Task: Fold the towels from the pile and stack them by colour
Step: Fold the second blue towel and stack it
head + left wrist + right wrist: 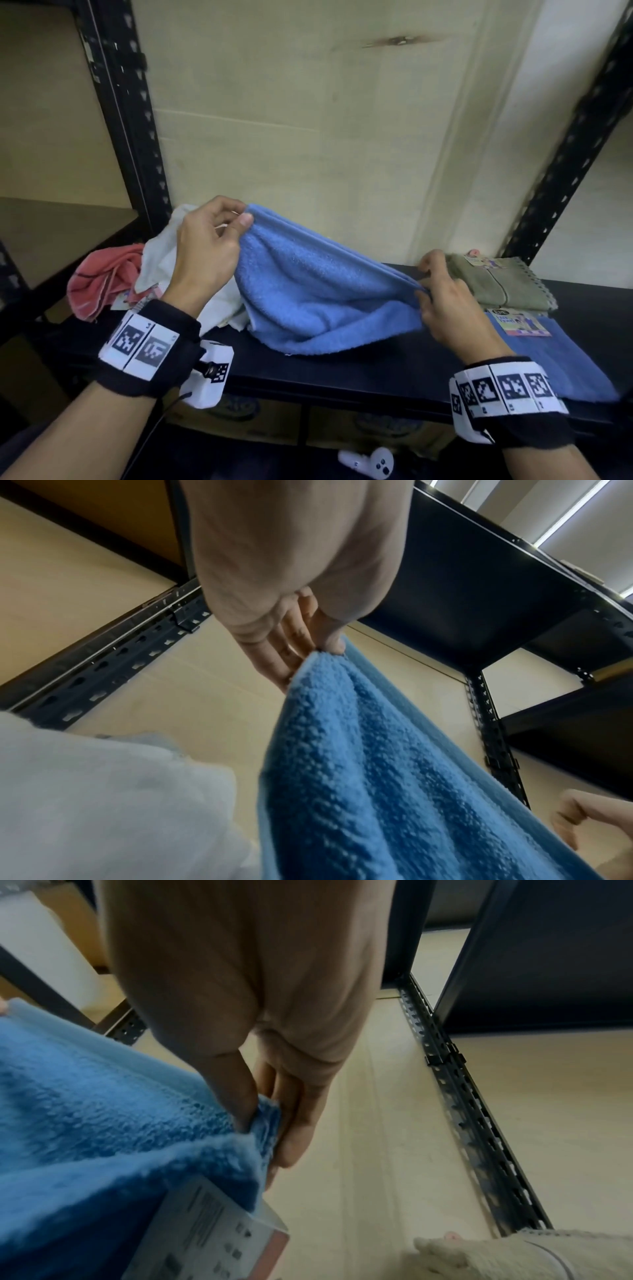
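My left hand pinches one upper corner of the blue towel between thumb and fingertips, and my right hand pinches the opposite end, thumb pressed into a bunched edge against the fingers. The towel hangs between them over the black shelf, its long axis running left to right across my front, higher at the left hand and lower at the right, with the sagging middle resting on the shelf surface. It looks already doubled over, though the layers are hard to tell apart from here.

The move ahead, I judge, turns on that slope: the left end has to come across toward the right hand to halve the length, so the left hand has the farther travel. The folded blue towel with its paper label lies on the shelf just under and beyond my right wrist, which makes the right hand the nearer one to the blue stack. Behind it sits a folded olive towel. To the left, the pile holds a white towel and a pink towel, touching the hanging blue cloth, so a careless swing could drag them along.
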